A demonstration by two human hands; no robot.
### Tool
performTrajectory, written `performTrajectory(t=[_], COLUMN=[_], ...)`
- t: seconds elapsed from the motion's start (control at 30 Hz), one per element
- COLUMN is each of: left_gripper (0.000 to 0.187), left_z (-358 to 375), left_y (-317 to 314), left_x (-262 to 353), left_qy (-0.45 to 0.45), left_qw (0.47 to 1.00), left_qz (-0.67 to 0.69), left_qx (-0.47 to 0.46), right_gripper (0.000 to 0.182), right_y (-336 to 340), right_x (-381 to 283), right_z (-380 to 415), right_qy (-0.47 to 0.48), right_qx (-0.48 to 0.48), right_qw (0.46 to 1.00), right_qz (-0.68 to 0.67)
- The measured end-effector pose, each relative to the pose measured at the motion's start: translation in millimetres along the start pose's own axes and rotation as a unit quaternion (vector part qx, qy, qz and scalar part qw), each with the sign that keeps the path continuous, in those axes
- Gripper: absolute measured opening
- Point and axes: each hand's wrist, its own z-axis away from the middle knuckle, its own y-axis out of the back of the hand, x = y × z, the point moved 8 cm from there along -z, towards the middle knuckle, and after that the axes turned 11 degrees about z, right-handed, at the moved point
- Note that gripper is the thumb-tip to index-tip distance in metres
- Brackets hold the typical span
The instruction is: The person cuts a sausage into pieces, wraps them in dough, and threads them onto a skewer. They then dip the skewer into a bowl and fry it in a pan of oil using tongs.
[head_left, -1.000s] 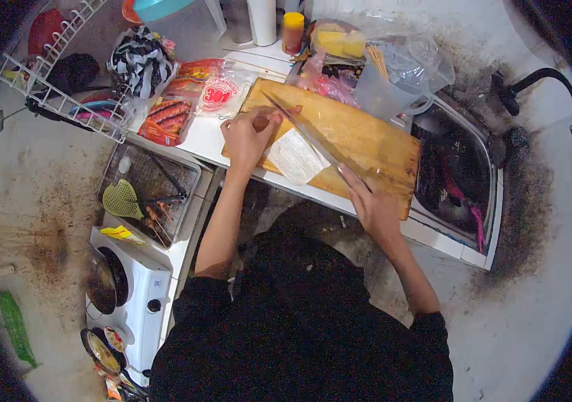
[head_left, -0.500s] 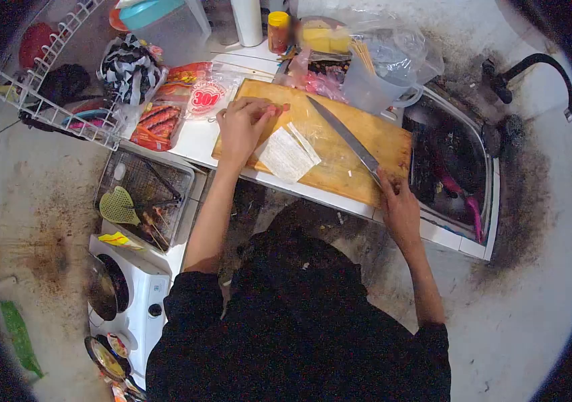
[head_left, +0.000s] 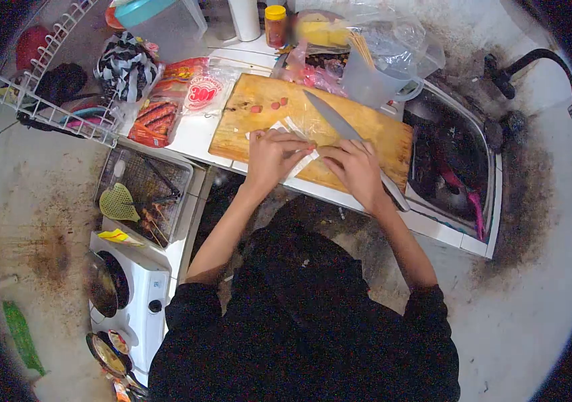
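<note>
Well, both hands (head_left: 271,158) (head_left: 358,167) angled inward, close tog. over cutting bd. (head_left: 383,139)

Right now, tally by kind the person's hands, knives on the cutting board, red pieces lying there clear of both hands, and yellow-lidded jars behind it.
Left hand and right hand: 2
Knife: 1
Red pieces: 3
Yellow-lidded jar: 1
Total: 7
</note>
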Motion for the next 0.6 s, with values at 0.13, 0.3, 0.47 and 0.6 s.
performTrajectory(t=[0.13, 0.3, 0.47, 0.6], left_gripper=[0.012, 0.011, 0.012, 0.014], left_z=[0.7, -1.8, -1.2, -0.4], left_y=[1.9, 3.1, -0.8, 0.2], left_x=[-0.4, -1.3, -4.0, -1.7], left_qy=[-0.003, -0.020, -0.021, -0.029], left_qw=[1.000, 1.000, 1.000, 1.000], left_qz=[0.007, 0.011, 0.007, 0.004], left_qx=[0.003, 0.015, 0.000, 0.007], right_gripper=[0.016, 0.016, 0.016, 0.013], right_y=[-4.4, -7.8, -11.7, -14.5], right_x=[2.9, -4.3, -10.6, -12.7], right_z=[-10.9, -10.9, -9.2, -16.4], right_qy=[0.030, 0.149, 0.209, 0.187], right_qx=[-0.006, 0.008, 0.040, 0.028], right_qw=[1.000, 0.989, 0.975, 0.980], right_qz=[-0.006, 0.008, 0.066, 0.068])
